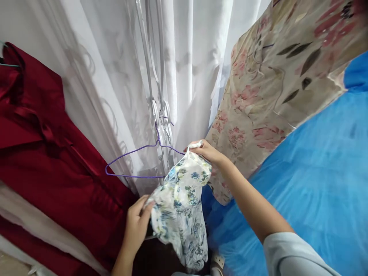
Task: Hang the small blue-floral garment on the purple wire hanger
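Note:
A small white dress [184, 199] with blue and green flowers hangs between my hands. My left hand [138, 222] pinches its edge at the lower left, thumb on top. Higher up, my right hand [208, 151] grips the dress by its shoulder, close to the right arm of a purple wire hanger [132, 151]. The hanger hangs from a white hook rack [161, 115], and its left arm is bare. Its right end is hidden behind the dress and my right hand, so I cannot tell whether that end is inside the garment.
At the left hangs a dark red satin garment [43, 145]. A beige dress with pink flowers [244, 96] and a bright blue dress [310, 172] hang at the right. White curtains [184, 50] form the backdrop. A shoe [217, 262] shows at the bottom.

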Available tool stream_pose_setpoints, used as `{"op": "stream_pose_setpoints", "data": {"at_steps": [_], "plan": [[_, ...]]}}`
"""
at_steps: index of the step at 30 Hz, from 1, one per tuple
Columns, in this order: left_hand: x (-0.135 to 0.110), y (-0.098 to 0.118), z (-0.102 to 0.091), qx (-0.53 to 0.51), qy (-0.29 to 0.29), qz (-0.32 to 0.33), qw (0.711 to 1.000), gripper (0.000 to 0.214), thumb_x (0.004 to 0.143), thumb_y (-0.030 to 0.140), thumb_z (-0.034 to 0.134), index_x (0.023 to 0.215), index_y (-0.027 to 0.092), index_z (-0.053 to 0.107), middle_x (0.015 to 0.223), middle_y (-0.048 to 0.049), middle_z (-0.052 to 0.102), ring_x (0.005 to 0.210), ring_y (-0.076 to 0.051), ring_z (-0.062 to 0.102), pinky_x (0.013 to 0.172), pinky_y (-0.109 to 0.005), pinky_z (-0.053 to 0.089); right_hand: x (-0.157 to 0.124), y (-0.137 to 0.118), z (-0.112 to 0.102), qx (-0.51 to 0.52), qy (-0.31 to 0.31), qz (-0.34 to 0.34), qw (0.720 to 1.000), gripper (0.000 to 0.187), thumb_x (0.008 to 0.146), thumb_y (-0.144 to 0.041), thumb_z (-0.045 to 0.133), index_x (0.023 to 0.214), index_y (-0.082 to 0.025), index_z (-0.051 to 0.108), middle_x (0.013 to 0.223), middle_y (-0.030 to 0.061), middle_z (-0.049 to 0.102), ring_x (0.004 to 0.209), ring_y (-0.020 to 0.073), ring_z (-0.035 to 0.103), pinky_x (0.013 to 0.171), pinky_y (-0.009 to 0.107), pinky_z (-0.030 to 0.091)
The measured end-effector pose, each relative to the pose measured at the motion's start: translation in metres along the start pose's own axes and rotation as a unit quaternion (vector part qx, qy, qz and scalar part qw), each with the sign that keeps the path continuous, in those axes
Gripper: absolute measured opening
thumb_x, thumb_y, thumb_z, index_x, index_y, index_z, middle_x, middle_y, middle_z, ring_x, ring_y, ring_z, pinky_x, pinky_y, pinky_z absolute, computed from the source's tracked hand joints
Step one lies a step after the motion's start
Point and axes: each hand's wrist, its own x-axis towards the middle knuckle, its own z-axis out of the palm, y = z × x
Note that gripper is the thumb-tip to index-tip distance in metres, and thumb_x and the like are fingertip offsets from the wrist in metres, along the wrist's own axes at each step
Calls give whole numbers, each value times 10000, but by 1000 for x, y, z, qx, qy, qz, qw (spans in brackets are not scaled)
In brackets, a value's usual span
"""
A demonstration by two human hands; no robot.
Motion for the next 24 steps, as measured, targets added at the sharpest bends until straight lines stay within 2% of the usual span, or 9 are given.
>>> {"op": "stream_pose_setpoints", "data": {"at_steps": [2, 4, 8, 10, 12, 15, 19, 22, 24], "plan": [[5, -17, -33, -32, 40, -33, 998, 285, 889, 410, 584, 939, 159, 711, 873, -52, 694, 833, -214, 642, 744, -277, 522, 1, 0, 17, 8, -53, 19, 998, 176, 651, -251, 745, 768, -120, 760, 681, 31, 720, 604, 145, 624, 577, 239, 450], [12, -35, -66, 1, 34, -33, 999, 300, 853, 443, 616, 817, 163, 718, 809, -51, 682, 789, -214, 632, 730, -294, 525, -2, 5, 26, 42, -92, 30, 994, 202, 650, -229, 748, 815, -114, 772, 731, 48, 745, 649, 160, 658, 608, 242, 475], [37, -55, -117, 199, -8, 28, 980, 275, 726, 480, 725, 616, 229, 714, 862, -51, 717, 926, -255, 636, 1037, -435, 406, -7, 16, 25, 96, -120, 41, 987, 219, 672, -238, 758, 848, -110, 778, 786, 69, 769, 679, 163, 689, 634, 228, 496], [53, -52, -134, 271, -74, 45, 959, 259, 779, 487, 671, 665, 263, 733, 949, -35, 740, 1043, -266, 633, 1136, -489, 273, -9, 16, 20, 92, -122, 50, 987, 231, 660, -255, 784, 837, -107, 780, 773, 71, 771, 654, 165, 689, 621, 227, 503], [68, -43, -149, 323, -117, 64, 937, 273, 853, 477, 584, 777, 273, 748, 1047, -31, 738, 1084, -259, 635, 1123, -463, 308, -10, 12, 17, 85, -122, 61, 987, 245, 644, -280, 807, 817, -108, 783, 751, 69, 768, 640, 176, 690, 615, 235, 513], [91, -21, -169, 357, -69, 91, 927, 317, 879, 487, 537, 932, 241, 731, 1091, -45, 730, 1019, -248, 666, 970, -334, 463, -13, 3, 16, 80, -123, 83, 986, 257, 632, -309, 821, 801, -118, 788, 721, 62, 764, 634, 193, 693, 603, 247, 522], [121, 9, -173, 338, 12, 97, 936, 336, 903, 469, 494, 1022, 222, 689, 1063, -24, 730, 952, -222, 669, 888, -277, 488, -14, -2, 20, 79, -126, 108, 983, 251, 641, -323, 825, 783, -119, 791, 735, 68, 767, 655, 199, 696, 615, 251, 534], [141, 30, -153, 219, 65, 118, 966, 326, 915, 449, 475, 998, 190, 654, 1112, -67, 711, 913, -205, 662, 836, -285, 514, -17, -4, 21, 79, -116, 114, 984, 249, 659, -347, 817, 755, -120, 783, 721, 59, 757, 629, 183, 680, 595, 243, 531], [149, 43, -134, 132, 75, 147, 977, 283, 916, 432, 488, 986, 186, 608, 1224, -98, 663, 925, -192, 658, 822, -287, 520, -24, -5, 19, 72, -125, 109, 984, 292, 682, -365, 804, 859, -133, 785, 781, 53, 760, 663, 179, 683, 614, 243, 534]]}}
